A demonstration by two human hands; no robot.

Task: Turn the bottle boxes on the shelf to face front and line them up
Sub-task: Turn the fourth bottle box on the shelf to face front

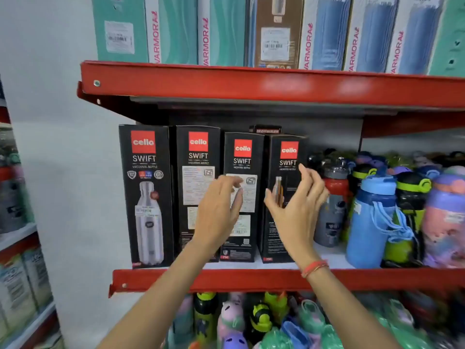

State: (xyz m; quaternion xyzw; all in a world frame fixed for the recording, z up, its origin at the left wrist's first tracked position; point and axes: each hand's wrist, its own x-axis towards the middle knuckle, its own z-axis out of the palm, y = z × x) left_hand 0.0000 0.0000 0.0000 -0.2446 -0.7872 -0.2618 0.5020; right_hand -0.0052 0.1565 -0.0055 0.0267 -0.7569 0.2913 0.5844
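Several black bottle boxes stand in a row on the red middle shelf (226,279). The leftmost box (146,197) shows its front with a steel bottle picture. The second box (193,172) and third box (242,157) show white label panels. The fourth box (286,157) shows a side with a small bottle picture and sits a little further back. My left hand (219,210) is in front of the second and third boxes, fingers spread, holding nothing. My right hand (299,210) hovers open in front of the fourth box.
Loose coloured plastic bottles, such as a blue one (372,222), crowd the shelf right of the boxes. Tall teal and blue boxes (226,31) fill the shelf above. More bottles (251,321) sit below. A white wall (55,147) lies left.
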